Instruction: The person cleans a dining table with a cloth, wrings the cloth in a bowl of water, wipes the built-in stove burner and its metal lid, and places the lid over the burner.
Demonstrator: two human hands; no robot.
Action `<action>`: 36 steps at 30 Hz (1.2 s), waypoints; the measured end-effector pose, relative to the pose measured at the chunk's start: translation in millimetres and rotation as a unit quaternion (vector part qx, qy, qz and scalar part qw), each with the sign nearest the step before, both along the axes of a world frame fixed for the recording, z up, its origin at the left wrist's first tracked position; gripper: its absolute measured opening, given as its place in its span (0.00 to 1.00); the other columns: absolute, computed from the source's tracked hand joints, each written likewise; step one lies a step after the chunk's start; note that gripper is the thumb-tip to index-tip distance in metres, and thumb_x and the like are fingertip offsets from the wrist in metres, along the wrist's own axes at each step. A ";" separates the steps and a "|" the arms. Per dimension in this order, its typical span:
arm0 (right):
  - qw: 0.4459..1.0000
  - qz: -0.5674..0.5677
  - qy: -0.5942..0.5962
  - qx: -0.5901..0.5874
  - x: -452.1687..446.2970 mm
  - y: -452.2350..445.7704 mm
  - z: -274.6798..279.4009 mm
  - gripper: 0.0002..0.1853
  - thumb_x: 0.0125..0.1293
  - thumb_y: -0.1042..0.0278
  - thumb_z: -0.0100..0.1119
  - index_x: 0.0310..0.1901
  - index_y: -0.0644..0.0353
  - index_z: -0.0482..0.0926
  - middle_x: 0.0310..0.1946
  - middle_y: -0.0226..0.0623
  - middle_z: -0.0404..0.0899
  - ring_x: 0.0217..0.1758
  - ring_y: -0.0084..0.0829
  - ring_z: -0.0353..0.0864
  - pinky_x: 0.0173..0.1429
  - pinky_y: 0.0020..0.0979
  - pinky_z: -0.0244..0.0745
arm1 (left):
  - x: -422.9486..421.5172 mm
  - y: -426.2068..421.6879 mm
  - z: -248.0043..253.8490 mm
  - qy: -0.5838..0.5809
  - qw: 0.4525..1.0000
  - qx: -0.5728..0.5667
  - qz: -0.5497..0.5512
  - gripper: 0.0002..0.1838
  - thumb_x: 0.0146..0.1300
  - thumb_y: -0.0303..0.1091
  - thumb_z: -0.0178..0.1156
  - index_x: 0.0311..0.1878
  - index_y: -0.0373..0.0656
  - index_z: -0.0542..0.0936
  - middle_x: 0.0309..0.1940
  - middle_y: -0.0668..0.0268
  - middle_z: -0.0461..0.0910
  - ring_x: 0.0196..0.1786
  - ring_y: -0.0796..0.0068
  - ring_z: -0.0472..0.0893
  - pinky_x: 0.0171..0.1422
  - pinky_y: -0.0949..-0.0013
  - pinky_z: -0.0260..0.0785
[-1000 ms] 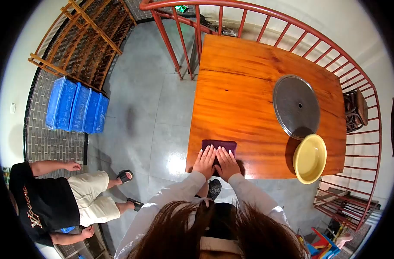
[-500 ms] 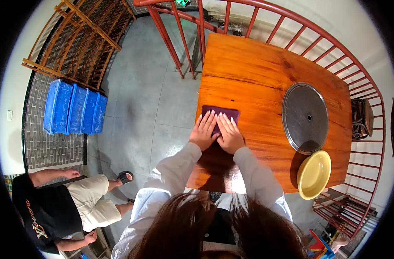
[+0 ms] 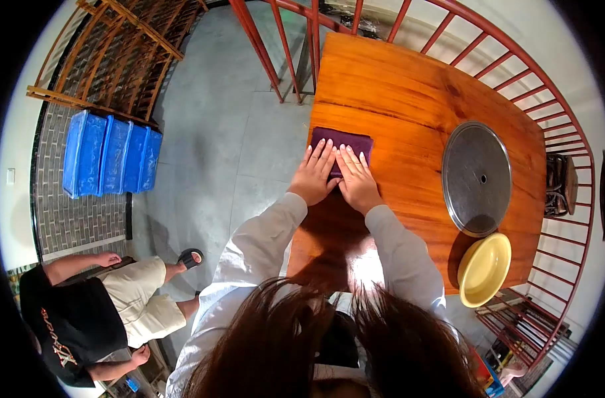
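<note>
A folded dark purple cloth [image 3: 361, 143] lies on the wooden table [image 3: 408, 113], close to its left edge. My left hand [image 3: 313, 176] rests flat on the near part of the cloth, fingers stretched out and pointing away from me. Beside it my right hand [image 3: 359, 184] lies flat too, its fingers straight and angled to the left. The two hands nearly touch at the index fingers and thumbs. Part of the cloth is hidden beneath them; its far strip shows beyond the fingertips.
A round metal lid [image 3: 476, 179] with a central hole lies on the table's right side, a yellow basin [image 3: 486, 270] at its near right corner. Red railings [image 3: 494, 73] run behind. Blue bins [image 3: 83, 156] stand left by a wooden rack [image 3: 126, 53]. A person [image 3: 77, 318] sits at lower left.
Both hands and the cloth have slid a little farther away from me across the table. More of the cloth shows past my fingertips. The camera view has shifted slightly.
</note>
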State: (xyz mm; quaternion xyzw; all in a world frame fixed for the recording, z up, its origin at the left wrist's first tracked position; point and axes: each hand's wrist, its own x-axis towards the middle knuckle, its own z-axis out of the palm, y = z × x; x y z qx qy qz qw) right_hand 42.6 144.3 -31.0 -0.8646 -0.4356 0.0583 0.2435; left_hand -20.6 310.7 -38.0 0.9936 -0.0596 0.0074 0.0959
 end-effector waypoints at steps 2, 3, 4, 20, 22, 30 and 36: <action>1.000 0.010 0.003 -0.004 -7.3 -3.6 2.4 0.35 0.60 0.69 0.52 0.70 0.63 0.57 0.73 0.44 0.53 0.77 0.39 0.49 0.78 0.45 0.42 | -9.6 -2.9 2.6 0.008 1.000 -0.013 -0.004 0.40 0.66 0.56 0.48 0.73 0.40 0.55 0.76 0.58 0.47 0.78 0.59 0.43 0.79 0.54 0.35; 1.000 0.012 0.000 0.003 -10.9 -4.7 3.3 0.35 0.59 0.69 0.53 0.70 0.63 0.58 0.73 0.45 0.54 0.77 0.39 0.50 0.78 0.45 0.42 | -13.5 -5.1 5.1 0.011 1.000 -0.018 -0.002 0.40 0.65 0.54 0.50 0.73 0.39 0.55 0.75 0.57 0.47 0.78 0.58 0.44 0.79 0.53 0.36; 1.000 0.014 -0.001 0.009 -16.5 -7.3 4.8 0.35 0.58 0.69 0.53 0.69 0.64 0.58 0.72 0.45 0.54 0.77 0.40 0.50 0.77 0.46 0.43 | -19.7 -8.4 7.4 0.015 1.000 -0.025 0.001 0.40 0.64 0.52 0.53 0.72 0.38 0.55 0.75 0.56 0.48 0.78 0.56 0.44 0.79 0.53 0.37; 0.995 0.049 0.056 -0.062 -220.1 -86.6 20.9 0.39 0.54 0.65 0.54 0.69 0.66 0.57 0.72 0.46 0.54 0.76 0.41 0.50 0.78 0.47 0.42 | -230.5 -93.7 19.4 0.109 0.993 0.021 0.027 0.48 0.54 0.58 0.60 0.73 0.43 0.55 0.75 0.60 0.50 0.78 0.60 0.47 0.79 0.54 0.37; 0.993 0.047 0.060 -0.089 -249.4 -99.7 16.7 0.37 0.56 0.62 0.52 0.69 0.65 0.58 0.72 0.45 0.54 0.77 0.41 0.50 0.78 0.48 0.41 | -258.1 -106.4 18.5 0.117 0.993 0.016 0.026 0.49 0.52 0.59 0.60 0.73 0.42 0.56 0.75 0.60 0.51 0.77 0.60 0.48 0.78 0.53 0.40; 0.995 0.046 0.064 -0.068 -250.0 -110.9 18.2 0.37 0.57 0.64 0.52 0.69 0.63 0.56 0.72 0.43 0.54 0.77 0.38 0.50 0.78 0.44 0.41 | -257.7 -111.0 19.7 0.109 0.994 -0.006 0.019 0.45 0.56 0.55 0.59 0.72 0.41 0.57 0.74 0.58 0.52 0.77 0.58 0.49 0.78 0.51 0.41; 0.997 0.033 0.025 -0.068 -175.0 -91.1 20.6 0.37 0.56 0.67 0.55 0.69 0.63 0.58 0.71 0.42 0.57 0.76 0.36 0.53 0.78 0.41 0.45 | -180.7 -94.2 20.6 0.089 0.996 0.022 0.013 0.44 0.59 0.53 0.58 0.73 0.41 0.56 0.75 0.59 0.49 0.78 0.59 0.46 0.78 0.51 0.38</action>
